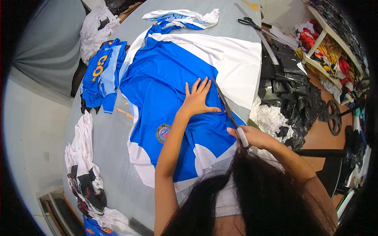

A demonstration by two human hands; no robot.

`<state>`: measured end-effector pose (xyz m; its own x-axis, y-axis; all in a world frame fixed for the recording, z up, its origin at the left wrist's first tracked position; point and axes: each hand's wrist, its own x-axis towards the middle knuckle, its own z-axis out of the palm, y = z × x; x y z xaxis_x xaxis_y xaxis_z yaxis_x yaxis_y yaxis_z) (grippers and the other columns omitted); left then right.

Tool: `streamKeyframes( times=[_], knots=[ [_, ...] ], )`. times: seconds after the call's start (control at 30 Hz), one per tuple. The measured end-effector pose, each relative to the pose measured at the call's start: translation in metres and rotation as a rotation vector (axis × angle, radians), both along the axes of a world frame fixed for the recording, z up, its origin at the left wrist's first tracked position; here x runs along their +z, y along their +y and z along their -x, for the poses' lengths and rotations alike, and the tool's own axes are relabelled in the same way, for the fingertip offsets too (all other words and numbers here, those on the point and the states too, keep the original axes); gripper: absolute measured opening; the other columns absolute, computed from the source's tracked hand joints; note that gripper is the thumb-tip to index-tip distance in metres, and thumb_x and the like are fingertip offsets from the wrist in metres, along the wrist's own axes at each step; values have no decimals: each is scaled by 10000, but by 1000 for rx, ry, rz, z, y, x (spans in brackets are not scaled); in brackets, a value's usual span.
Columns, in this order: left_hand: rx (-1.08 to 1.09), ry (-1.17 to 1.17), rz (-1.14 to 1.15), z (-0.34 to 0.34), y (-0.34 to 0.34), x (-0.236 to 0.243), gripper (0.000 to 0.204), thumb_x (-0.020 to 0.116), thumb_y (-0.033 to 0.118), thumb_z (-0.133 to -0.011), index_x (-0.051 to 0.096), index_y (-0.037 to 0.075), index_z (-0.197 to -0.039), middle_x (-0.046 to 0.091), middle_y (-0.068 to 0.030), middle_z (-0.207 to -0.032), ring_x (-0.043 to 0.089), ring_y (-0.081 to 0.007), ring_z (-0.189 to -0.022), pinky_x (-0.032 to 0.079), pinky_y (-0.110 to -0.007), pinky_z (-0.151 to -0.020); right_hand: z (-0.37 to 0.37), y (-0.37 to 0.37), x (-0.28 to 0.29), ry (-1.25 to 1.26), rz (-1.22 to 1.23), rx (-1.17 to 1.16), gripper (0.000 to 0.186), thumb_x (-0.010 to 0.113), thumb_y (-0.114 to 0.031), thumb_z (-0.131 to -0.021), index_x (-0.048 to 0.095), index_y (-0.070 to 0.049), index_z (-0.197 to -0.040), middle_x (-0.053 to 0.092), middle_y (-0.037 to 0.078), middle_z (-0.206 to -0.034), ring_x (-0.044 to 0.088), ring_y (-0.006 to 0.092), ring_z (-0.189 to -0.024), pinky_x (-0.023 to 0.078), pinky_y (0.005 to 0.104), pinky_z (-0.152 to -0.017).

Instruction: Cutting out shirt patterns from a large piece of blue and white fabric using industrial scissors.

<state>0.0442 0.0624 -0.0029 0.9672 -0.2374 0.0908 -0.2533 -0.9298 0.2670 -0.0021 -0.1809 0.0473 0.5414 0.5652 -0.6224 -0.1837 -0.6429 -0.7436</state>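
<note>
A large blue and white printed fabric piece lies spread on the grey table, with a round badge printed on its lower left. My left hand presses flat on the blue part, fingers spread and holding nothing. In my right hand is a pair of scissors, gripped by handles wrapped in something pale. The blades point away from me along the right edge of the blue, where it meets the white. Whether the blades are parted I cannot make out. My dark hair hangs over the near edge of the fabric.
Blue garment pieces lie at the table's left edge, above white and dark scraps. Second scissors and a metal ruler lie far right. Black plastic bags and white scraps sit right of the table, near a shelf.
</note>
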Motion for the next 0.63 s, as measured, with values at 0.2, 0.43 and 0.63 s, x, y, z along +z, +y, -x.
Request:
streamKeyframes(
  times=[0.2, 0.43, 0.63],
  knots=[
    [3, 8, -13, 1, 0, 0, 1182, 640, 728, -495, 255, 37, -1374, 187, -122, -1453, 145, -314, -1336, 12, -633, -1007, 11, 8, -9, 177, -175, -181, 621, 492, -611, -806, 533, 6, -758, 537, 69, -584, 547, 155, -481, 430, 273, -473],
    [9, 28, -27, 2, 0, 1, 1181, 631, 736, -499, 254, 39, -1375, 180, -115, -1457, 132, -307, -1341, -2, -635, -1004, 21, 15, -11, 205, -248, -282, 585, 459, -574, -844, 467, -59, -566, 500, 67, -480, 505, 169, -418, 394, 285, -414],
    [-5, 63, -27, 2, 0, 1, 1191, 618, 749, -499, 239, 46, -1382, 165, -108, -1462, 114, -303, -1347, -21, -633, -1003, 27, 17, -18, 223, -268, -353, 518, 518, -540, -830, 522, -46, -674, 532, 65, -509, 527, 146, -421, 397, 273, -417]
  ],
)
